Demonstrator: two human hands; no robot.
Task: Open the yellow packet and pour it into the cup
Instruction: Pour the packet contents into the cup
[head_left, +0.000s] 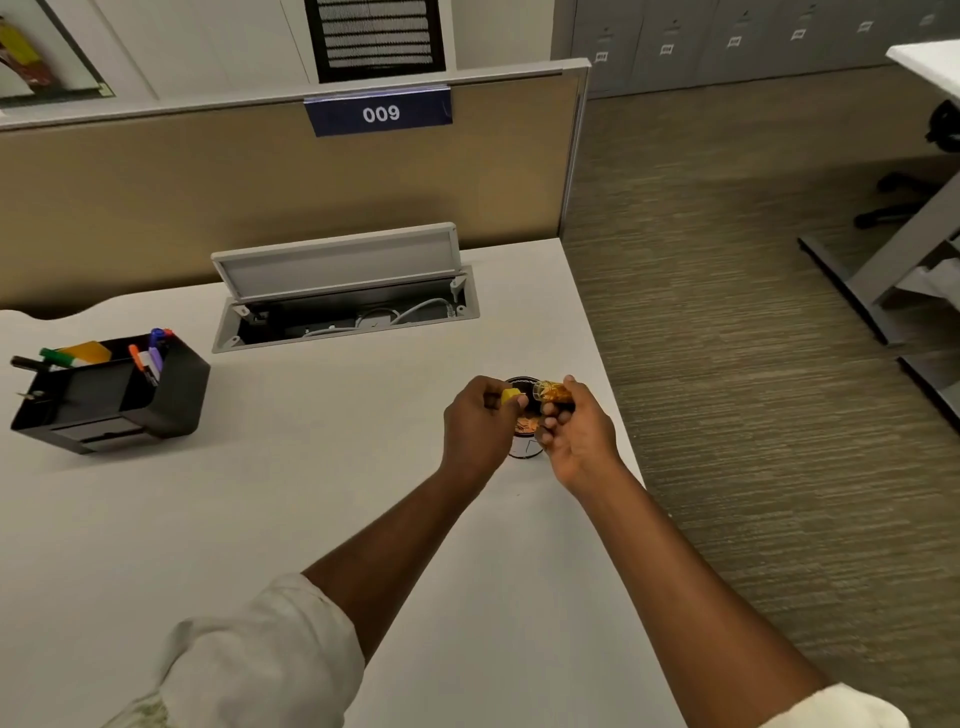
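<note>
Both your hands are up over the cup, each pinching a yellow bit.

Your left hand (480, 423) grips a small yellow torn-off piece (510, 396); your right hand (576, 434) clamps the crinkly yellow-orange plastic packet (553, 391) just above the dark round cup (525, 447) on the white desk (291, 493).

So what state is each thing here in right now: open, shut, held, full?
Yellow packet: torn open, held over the cup.
Torn-off yellow piece: pinched in the left hand.
Right hand: gripping the packet.
Cup: upright, brownish contents inside.
Desk cable hatch: lid up.
Black organiser: holds pens.
</note>
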